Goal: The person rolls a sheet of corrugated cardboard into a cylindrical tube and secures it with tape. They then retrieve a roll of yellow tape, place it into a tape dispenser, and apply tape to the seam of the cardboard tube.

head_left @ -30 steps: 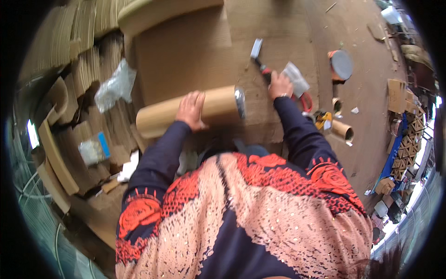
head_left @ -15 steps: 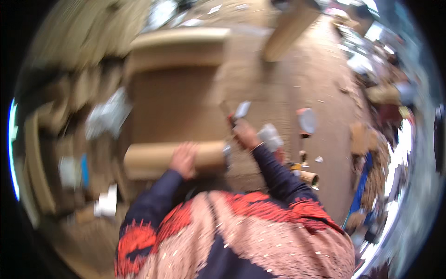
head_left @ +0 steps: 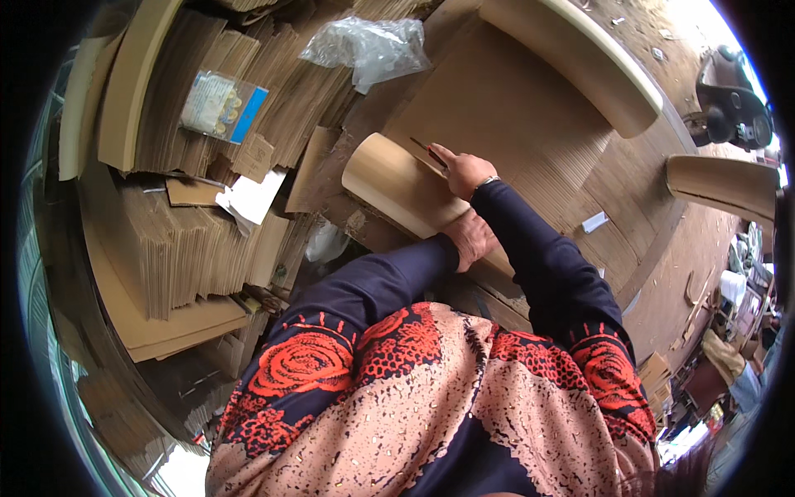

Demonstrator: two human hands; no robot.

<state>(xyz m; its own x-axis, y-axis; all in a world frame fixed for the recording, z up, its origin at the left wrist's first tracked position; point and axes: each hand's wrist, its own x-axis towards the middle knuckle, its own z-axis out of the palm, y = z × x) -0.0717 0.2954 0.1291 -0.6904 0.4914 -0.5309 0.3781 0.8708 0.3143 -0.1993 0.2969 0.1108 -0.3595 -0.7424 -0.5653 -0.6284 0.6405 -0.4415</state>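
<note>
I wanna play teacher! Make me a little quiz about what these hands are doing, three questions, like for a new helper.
1. True or false: the left hand is lifted clear of the cardboard roll.

2. Which hand has the thin tool in its grip?
A) the left hand
B) the right hand
C) neither

3. Fill in the blank: the clear packet on the stacked cardboard has a strip coloured ____.

Key:
1. False; it rests on the roll.
2. B
3. blue
</note>
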